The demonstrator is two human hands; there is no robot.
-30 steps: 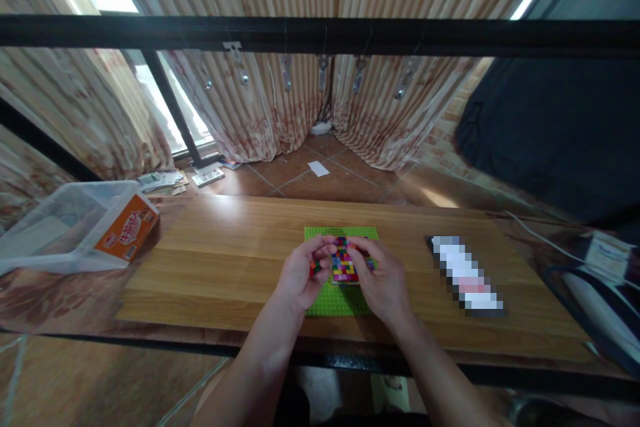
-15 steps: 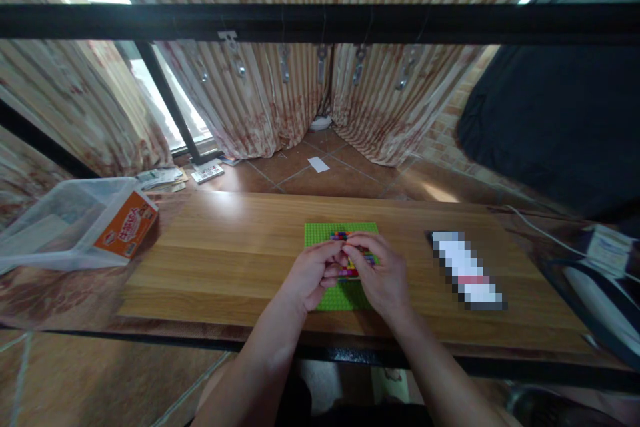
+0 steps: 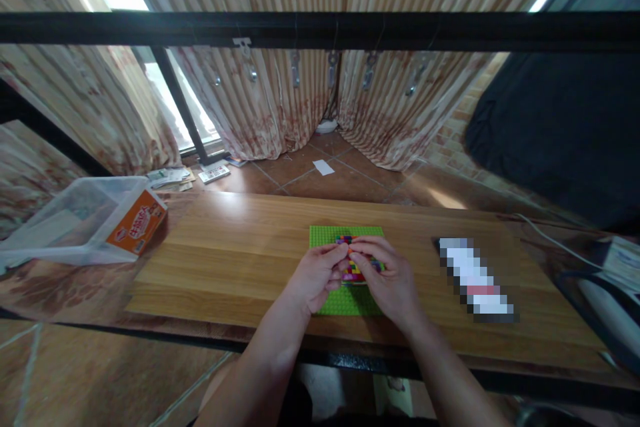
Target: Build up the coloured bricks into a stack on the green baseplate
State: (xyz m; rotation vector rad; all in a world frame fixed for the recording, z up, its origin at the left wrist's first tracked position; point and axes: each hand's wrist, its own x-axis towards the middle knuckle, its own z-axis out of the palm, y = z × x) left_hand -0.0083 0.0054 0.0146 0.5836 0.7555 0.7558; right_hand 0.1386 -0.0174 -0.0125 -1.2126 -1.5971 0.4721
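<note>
A green studded baseplate (image 3: 340,303) lies on the wooden board in front of me. Several colourful toy bricks (image 3: 353,277) sit on its middle, partly covered by my hands. Just above them my left hand (image 3: 315,273) is closed in a pinch, thumb and index finger together. From the other side my right hand (image 3: 393,277) meets it, its fingers also pinched. Between the touching fingertips shows a small orange toy brick (image 3: 351,249), mostly hidden by the fingers.
At the left stands a clear plastic box (image 3: 65,255) with an orange label. A phone (image 3: 475,277), blurred out, lies right of the baseplate on the wooden tabletop (image 3: 225,253). A black bar (image 3: 310,31) with hanging clips crosses above. A white cable (image 3: 555,243) runs at the right.
The view has shifted slightly, so everything sits a little further right. My fingertips have moved slightly, and the orange brick between them shows more clearly.
</note>
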